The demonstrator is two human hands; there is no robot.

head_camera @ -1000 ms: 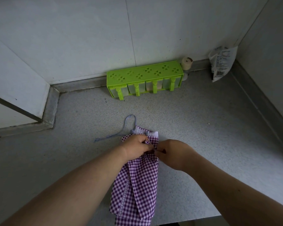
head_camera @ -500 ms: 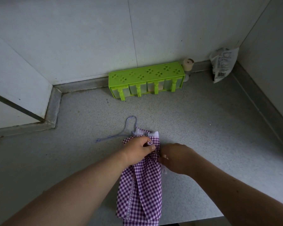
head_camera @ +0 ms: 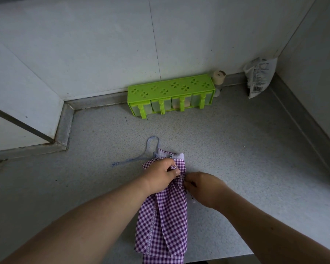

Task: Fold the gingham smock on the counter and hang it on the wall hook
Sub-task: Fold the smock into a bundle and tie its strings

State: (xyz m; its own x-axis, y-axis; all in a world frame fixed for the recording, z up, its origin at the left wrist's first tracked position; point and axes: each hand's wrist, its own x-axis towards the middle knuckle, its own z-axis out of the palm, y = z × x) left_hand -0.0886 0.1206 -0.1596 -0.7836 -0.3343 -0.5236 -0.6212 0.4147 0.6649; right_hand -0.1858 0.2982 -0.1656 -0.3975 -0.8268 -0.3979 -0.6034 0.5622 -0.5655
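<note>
The purple-and-white gingham smock (head_camera: 166,221) lies folded into a narrow strip on the grey counter (head_camera: 236,149), its lower end hanging over the front edge. A thin blue tie string (head_camera: 145,151) trails from its top to the left. My left hand (head_camera: 160,175) pinches the fabric near the smock's top. My right hand (head_camera: 204,187) grips the smock's right edge just beside it, fingers closed on cloth or a tie. No wall hook is in view.
A green spice rack (head_camera: 170,90) with several clear drawers stands against the back wall. A small beige-capped jar (head_camera: 218,79) sits at its right end. A crumpled white packet (head_camera: 259,77) leans in the far right corner. A raised ledge (head_camera: 65,126) bounds the counter at left.
My right hand has slid slightly down and right along the smock's edge. My left hand stays pinched on the top. The smock has barely shifted.
</note>
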